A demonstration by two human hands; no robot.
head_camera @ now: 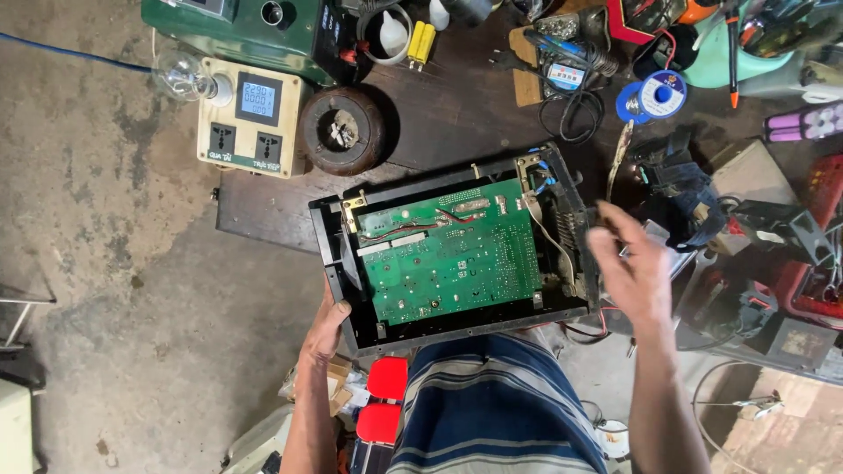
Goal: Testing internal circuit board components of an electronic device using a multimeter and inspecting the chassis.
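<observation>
Circuit board (448,254), green, sits exposed in black open casing (562,303); left hand (327,329) grips near-left edge, right hand (634,268) hovers open, blurred, at right end; inspection step, steady casing needed.

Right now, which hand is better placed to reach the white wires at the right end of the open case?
Probably the right hand: it hovers beside them, while the left hand grips the case.

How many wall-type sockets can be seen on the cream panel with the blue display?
2. Both are on the cream panel, below its blue display: one socket at the left, one at the right. None seems hidden.
</observation>
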